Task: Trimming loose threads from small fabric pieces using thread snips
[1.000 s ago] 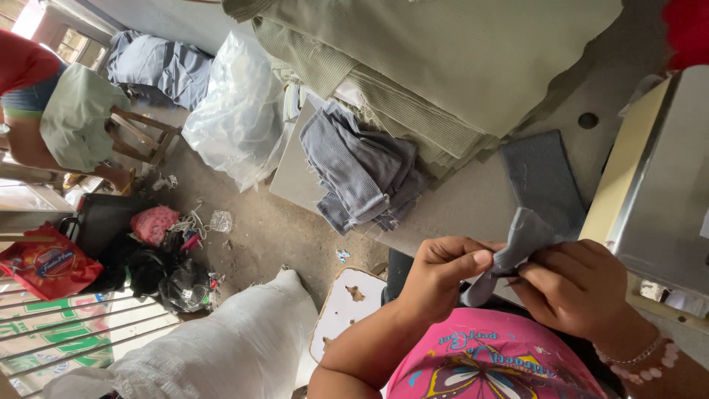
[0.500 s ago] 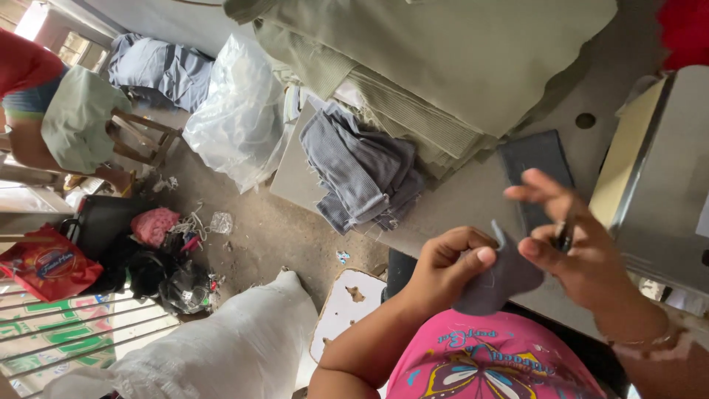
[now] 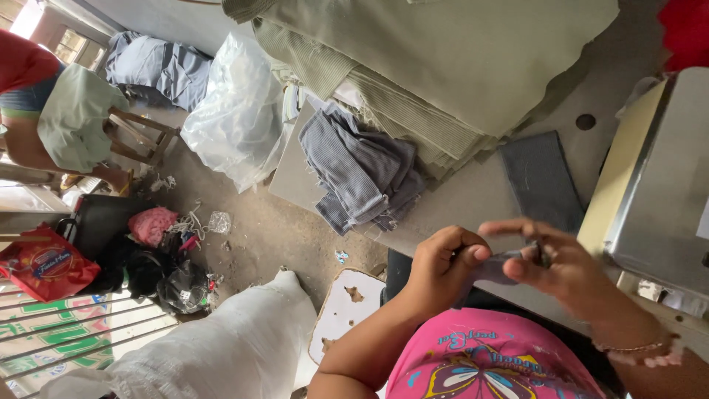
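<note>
Grey fabric, a small flat piece (image 3: 496,267), sits between the two hands just above the person's pink printed shirt (image 3: 491,362), near the front edge of the grey desk (image 3: 473,196). The left hand (image 3: 441,272) is curled closed, its fingers (image 3: 473,251) pinching one end of the piece. The right hand (image 3: 565,270) meets the other end; its thumb and one finger close on the cloth by a small dark object that is too blurred to identify, while the remaining fingers (image 3: 517,227) spread open above. A thin beaded bracelet (image 3: 635,347) circles the right wrist.

Just beyond the hands a dark grey rectangular fabric panel (image 3: 541,181) lies flat on the desk. To its left a crumpled heap of grey ribbed cloth (image 3: 362,174) hangs over the desk edge, and behind both a thick stack of pale olive fabric sheets (image 3: 443,66) covers the far part. A metal machine housing with a cream side (image 3: 657,185) stands at the right.

On the dusty floor (image 3: 258,229) below are a clear plastic bag (image 3: 236,111), a large white woven sack (image 3: 221,347), a worn white board (image 3: 346,310), a black bag with pink cloth (image 3: 151,225), and a red packet (image 3: 44,262). Another person in a red top sits on a wooden stool (image 3: 136,137) at the far left.
</note>
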